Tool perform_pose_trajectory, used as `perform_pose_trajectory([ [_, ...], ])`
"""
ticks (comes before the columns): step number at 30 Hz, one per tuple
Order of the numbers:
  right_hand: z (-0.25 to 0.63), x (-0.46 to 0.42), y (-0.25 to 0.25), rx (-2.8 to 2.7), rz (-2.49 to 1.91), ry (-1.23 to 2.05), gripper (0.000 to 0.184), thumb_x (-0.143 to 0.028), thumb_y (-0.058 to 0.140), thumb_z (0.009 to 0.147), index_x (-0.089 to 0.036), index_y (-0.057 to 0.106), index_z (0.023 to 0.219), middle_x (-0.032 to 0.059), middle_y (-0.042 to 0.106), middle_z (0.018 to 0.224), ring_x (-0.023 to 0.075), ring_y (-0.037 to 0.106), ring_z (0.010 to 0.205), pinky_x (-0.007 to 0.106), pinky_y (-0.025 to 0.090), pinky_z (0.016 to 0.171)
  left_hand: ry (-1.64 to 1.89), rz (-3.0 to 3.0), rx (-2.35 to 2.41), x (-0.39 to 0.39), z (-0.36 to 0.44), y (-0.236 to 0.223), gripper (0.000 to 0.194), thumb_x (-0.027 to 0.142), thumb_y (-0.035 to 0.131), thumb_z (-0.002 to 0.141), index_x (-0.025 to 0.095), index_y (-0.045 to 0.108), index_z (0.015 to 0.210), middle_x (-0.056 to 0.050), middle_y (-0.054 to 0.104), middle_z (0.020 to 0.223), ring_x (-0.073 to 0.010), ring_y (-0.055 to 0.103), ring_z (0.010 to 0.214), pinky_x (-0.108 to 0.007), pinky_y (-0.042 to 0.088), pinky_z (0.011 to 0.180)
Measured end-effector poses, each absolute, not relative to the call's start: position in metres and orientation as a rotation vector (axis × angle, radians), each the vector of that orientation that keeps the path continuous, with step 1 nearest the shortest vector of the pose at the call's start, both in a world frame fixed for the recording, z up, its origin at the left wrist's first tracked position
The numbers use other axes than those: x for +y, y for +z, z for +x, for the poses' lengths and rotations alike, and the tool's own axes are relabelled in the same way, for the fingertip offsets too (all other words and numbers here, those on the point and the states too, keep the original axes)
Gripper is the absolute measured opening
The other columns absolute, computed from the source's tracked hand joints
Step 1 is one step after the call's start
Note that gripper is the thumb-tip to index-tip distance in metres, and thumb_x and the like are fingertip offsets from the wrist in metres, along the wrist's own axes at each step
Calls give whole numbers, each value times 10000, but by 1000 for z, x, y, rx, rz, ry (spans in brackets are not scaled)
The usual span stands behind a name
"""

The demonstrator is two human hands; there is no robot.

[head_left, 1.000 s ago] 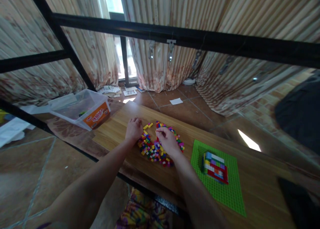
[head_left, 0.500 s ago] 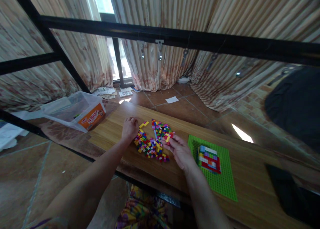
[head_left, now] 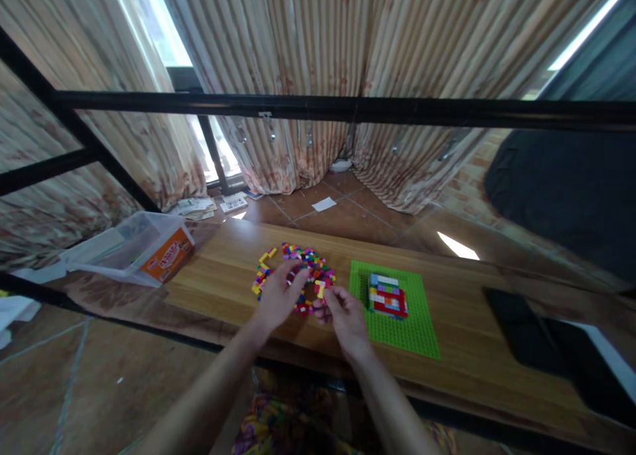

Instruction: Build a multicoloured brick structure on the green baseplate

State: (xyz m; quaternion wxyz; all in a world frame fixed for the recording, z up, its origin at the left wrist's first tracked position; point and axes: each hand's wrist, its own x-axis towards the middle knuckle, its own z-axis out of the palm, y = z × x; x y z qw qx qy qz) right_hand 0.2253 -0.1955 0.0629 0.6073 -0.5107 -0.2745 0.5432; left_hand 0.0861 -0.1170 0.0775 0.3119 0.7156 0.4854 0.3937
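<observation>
My right hand point(head_left: 345, 317) is closed on a few small toy bricks point(head_left: 320, 288), yellow and red, pinched at the fingertips by the near right side of the pile. Over the middle of the loose brick pile point(head_left: 303, 255) reaches my left hand point(head_left: 281, 295), thumb and fingers apart, covering part of the pile. No brick shows clearly in its grasp. To the right lies a green baseplate point(head_left: 405, 339), bearing a low, multicoloured block of joined bricks point(head_left: 387, 296) in white, purple, yellow and red.
A clear plastic bin point(head_left: 124, 256) with an orange label stands at the left end of the wooden table point(head_left: 218, 263). Dark flat objects point(head_left: 521, 329) lie at the right end. A black metal rail point(head_left: 318, 106) crosses beyond the table, before striped curtains.
My left hand has moved right from the pile's left edge to over its middle, its fingers spreading. My right hand keeps the bricks and is nearer the left hand. The camera view has shifted.
</observation>
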Motion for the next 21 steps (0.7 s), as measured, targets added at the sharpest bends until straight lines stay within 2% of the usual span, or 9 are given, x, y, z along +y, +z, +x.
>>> perform_pose_trajectory([
  [3, 218, -204, 60, -708, -1160, 1227, 413, -582, 647, 747, -179, 561, 781, -28, 619, 579, 81, 533, 451, 192, 421, 425, 912, 1766, 1192, -154, 118, 76, 283, 445, 454, 902, 208, 600, 849, 6, 622, 681, -140, 580, 607, -253, 463, 575],
  [5, 217, -209, 57, -725, -1167, 1199, 406, -585, 626, 763, -186, 552, 771, -45, 585, 545, 77, 500, 427, 195, 404, 413, 916, 1667, 1204, -166, 129, 71, 298, 456, 452, 899, 196, 567, 809, 36, 541, 579, -116, 513, 497, -228, 409, 485],
  [12, 221, -218, 55, -564, -1144, 1200, 437, -605, 659, 705, -190, 527, 665, -85, 460, 438, 54, 378, 357, 183, 307, 349, 940, 1459, 1208, -177, 143, 60, 320, 500, 441, 893, 204, 494, 783, 74, 463, 503, -99, 460, 371, -204, 342, 370],
  [21, 230, -211, 44, -481, -1134, 1222, 464, -608, 703, 639, -171, 557, 695, -55, 540, 517, 64, 449, 412, 192, 382, 389, 864, 1177, 1166, -171, 152, 52, 273, 477, 534, 819, 218, 476, 754, 81, 441, 469, -97, 428, 339, -202, 317, 344],
])
